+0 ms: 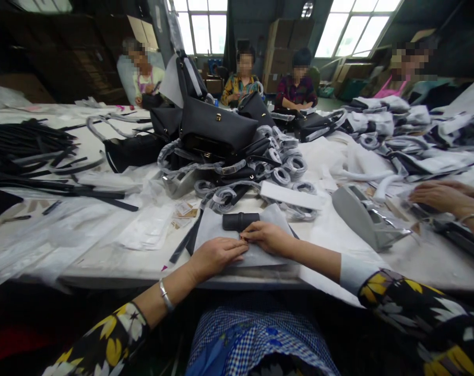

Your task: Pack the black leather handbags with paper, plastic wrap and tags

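A bag wrapped in pale sheeting (211, 230) lies flat at the table's front edge, with a black strap piece (240, 221) across it. My left hand (218, 255) rests on the sheeting, its fingers together and pointing right, the tips by a small brass-coloured fitting. From the right, my right hand (269, 238) pinches at that fitting just below the black piece. The fitting is mostly hidden by the fingertips. Whether my left fingers grip anything cannot be made out.
Black handbags (217, 125) and plastic-wrapped straps (294, 164) are heaped behind. Grey tape dispensers stand left and right, the right one (356, 216) near another person's hands (442, 198). Black strips (25, 141) lie at left. Several people sit across the table (104, 261).
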### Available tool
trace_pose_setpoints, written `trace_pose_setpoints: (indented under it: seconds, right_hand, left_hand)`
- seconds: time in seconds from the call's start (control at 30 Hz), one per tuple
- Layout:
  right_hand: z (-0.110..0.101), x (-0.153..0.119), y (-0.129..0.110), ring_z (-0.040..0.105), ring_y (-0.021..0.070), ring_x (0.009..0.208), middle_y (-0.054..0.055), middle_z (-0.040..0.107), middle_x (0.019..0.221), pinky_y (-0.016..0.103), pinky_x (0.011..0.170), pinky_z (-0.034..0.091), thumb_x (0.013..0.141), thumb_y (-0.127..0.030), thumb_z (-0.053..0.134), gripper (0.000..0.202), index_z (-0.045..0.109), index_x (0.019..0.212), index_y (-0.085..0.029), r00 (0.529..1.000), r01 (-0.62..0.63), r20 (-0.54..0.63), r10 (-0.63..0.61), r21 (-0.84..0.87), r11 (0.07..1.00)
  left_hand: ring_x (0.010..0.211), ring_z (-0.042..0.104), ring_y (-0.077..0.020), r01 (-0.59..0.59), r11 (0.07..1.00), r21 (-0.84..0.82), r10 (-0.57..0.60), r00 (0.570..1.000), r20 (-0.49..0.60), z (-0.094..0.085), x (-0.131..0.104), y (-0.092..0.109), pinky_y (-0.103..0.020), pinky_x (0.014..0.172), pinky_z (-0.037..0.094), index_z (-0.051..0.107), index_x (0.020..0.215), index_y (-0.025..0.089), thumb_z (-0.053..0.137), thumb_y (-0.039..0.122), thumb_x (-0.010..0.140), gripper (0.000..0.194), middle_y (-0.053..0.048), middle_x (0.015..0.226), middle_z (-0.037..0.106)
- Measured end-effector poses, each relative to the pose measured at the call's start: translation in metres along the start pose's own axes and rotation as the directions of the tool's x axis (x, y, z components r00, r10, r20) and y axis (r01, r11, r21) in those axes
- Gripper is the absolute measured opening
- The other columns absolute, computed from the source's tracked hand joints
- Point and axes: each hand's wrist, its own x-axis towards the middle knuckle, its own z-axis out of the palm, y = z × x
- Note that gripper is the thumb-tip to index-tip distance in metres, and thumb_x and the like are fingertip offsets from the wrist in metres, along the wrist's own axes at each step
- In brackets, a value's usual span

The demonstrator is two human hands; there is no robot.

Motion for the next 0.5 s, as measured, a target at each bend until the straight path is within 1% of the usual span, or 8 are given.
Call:
trace_pose_setpoints:
  seconds: [0.07, 0.17, 0.23, 0.37, 0.43, 0.5]
  right_hand:
    - [-0.007, 0.006, 0.001, 0.066, 0.0173, 0.096, 0.007, 0.070, 0.106, 0.027, 0.088, 0.051, 0.093, -0.014, 0.058, 0.024, 0.074, 0.111, -0.020, 0.998, 0.006, 0.064, -0.006, -0.004, 1.000]
    - [-0.014, 0.016, 0.002, 0.065, 0.0158, 0.088, 0.004, 0.069, 0.098, 0.025, 0.080, 0.049, 0.093, -0.018, 0.061, 0.015, 0.075, 0.097, -0.021, 0.987, 0.043, 0.158, -0.034, -0.053, 0.998]
    - [-0.014, 0.022, 0.003, 0.063, 0.0165, 0.087, 0.004, 0.068, 0.094, 0.025, 0.078, 0.047, 0.093, -0.019, 0.061, 0.013, 0.074, 0.092, -0.020, 0.985, 0.051, 0.171, -0.037, -0.078, 0.996]
    - [-0.011, 0.029, 0.000, 0.060, 0.0203, 0.090, 0.007, 0.066, 0.091, 0.029, 0.079, 0.045, 0.092, -0.022, 0.059, 0.012, 0.070, 0.090, -0.017, 0.983, 0.035, 0.184, -0.010, -0.135, 0.990]
    - [-0.015, 0.030, -0.005, 0.062, 0.0199, 0.086, 0.006, 0.067, 0.088, 0.029, 0.077, 0.045, 0.092, -0.024, 0.059, 0.013, 0.069, 0.089, -0.018, 0.980, 0.008, 0.197, 0.023, -0.154, 0.988]
    - [-0.020, 0.024, -0.012, 0.064, 0.0201, 0.086, 0.006, 0.070, 0.093, 0.029, 0.077, 0.047, 0.096, -0.028, 0.055, 0.018, 0.070, 0.097, -0.018, 0.980, -0.054, 0.177, 0.086, -0.175, 0.983]
  left_hand:
    - [0.101, 0.070, -0.0166, 0.015, 1.000, -0.020, -0.015, 1.000, 0.000, 0.000, 0.001, -0.001, -0.027, 0.087, 0.057, 0.064, 0.121, 0.020, 0.049, 0.032, 0.101, 0.028, -0.006, 0.116, 0.072]
    - [0.097, 0.071, -0.0147, 0.036, 0.998, -0.050, -0.036, 0.999, 0.003, -0.001, 0.000, -0.002, -0.024, 0.087, 0.057, 0.067, 0.117, 0.021, 0.051, 0.032, 0.100, 0.026, -0.004, 0.112, 0.074]
    - [0.098, 0.071, -0.0146, 0.048, 0.997, -0.062, -0.048, 0.999, 0.004, -0.001, 0.000, -0.002, -0.023, 0.087, 0.057, 0.068, 0.117, 0.021, 0.051, 0.032, 0.100, 0.027, -0.004, 0.112, 0.074]
    - [0.102, 0.071, -0.0153, 0.057, 0.996, -0.069, -0.056, 0.998, 0.004, 0.001, -0.001, -0.002, -0.023, 0.090, 0.056, 0.068, 0.118, 0.021, 0.051, 0.033, 0.099, 0.028, -0.004, 0.114, 0.073]
    - [0.101, 0.071, -0.0150, 0.058, 0.996, -0.068, -0.058, 0.998, 0.000, 0.001, -0.002, -0.002, -0.023, 0.089, 0.056, 0.068, 0.118, 0.021, 0.051, 0.034, 0.100, 0.028, -0.004, 0.114, 0.073]
    - [0.101, 0.071, -0.0147, 0.062, 0.996, -0.065, -0.062, 0.998, -0.005, 0.001, -0.003, -0.003, -0.023, 0.088, 0.057, 0.069, 0.118, 0.022, 0.050, 0.035, 0.100, 0.029, -0.004, 0.115, 0.073]
